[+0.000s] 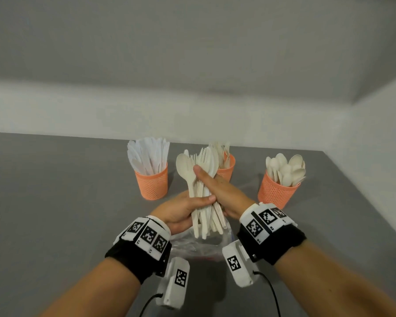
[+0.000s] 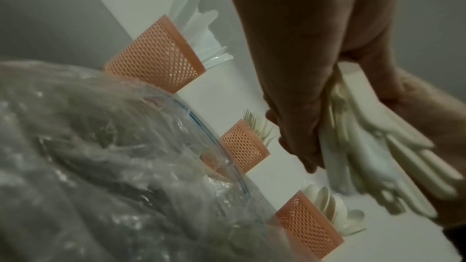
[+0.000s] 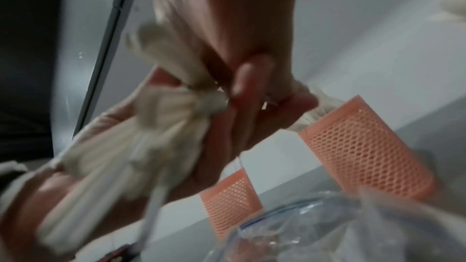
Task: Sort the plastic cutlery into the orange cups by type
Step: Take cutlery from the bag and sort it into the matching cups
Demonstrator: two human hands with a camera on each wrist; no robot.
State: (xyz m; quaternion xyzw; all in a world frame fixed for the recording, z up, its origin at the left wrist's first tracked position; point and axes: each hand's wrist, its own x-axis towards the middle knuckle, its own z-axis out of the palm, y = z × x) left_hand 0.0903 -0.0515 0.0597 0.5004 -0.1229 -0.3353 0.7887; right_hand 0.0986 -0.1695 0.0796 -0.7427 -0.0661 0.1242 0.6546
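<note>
A mixed bundle of cream plastic cutlery [image 1: 204,193] stands upright between both hands, just above the table. My left hand [image 1: 183,209] grips its lower half, with the thumb across the front. Higher up, my right hand [image 1: 217,188] holds the bundle with its thumb lying along the handles. Behind stand three orange mesh cups: the left cup [image 1: 151,181] holds white knives, the middle cup [image 1: 226,171] forks, the right cup [image 1: 276,191] spoons. In the left wrist view, curled fingers [image 2: 300,127] wrap the bundle [image 2: 373,152]. The right wrist view is blurred and shows the bundle [image 3: 151,136].
A crumpled clear plastic bag [image 1: 199,244] lies on the grey table [image 1: 55,191] right under my hands, and it fills the lower part of both wrist views [image 2: 100,166] [image 3: 340,230]. A pale wall runs behind the cups; the table's right edge slants near the spoon cup.
</note>
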